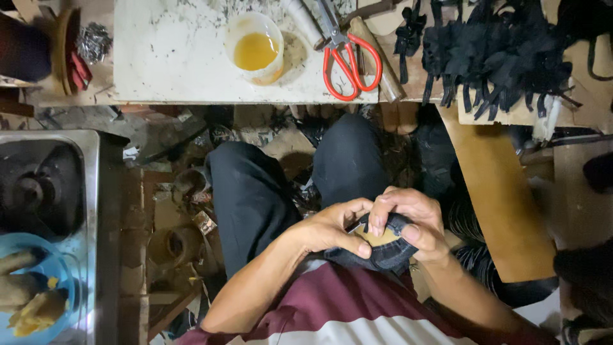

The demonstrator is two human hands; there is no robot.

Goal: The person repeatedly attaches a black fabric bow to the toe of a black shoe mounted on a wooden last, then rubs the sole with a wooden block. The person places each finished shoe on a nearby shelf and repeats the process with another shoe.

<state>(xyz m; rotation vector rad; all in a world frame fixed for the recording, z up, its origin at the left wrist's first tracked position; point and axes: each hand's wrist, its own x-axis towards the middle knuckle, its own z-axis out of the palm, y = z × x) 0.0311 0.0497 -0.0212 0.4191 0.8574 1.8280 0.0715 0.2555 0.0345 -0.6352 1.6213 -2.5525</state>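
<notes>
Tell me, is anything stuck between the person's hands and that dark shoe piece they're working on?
Nothing visible is. Both the left hand and the right hand grip the dark shoe piece directly, fingers wrapped over its edge, above the lap. The scissors and glue cup sit away on the table.

Red-handled scissors (348,61) beside glue cup (255,48) — black straps (498,57)
</notes>
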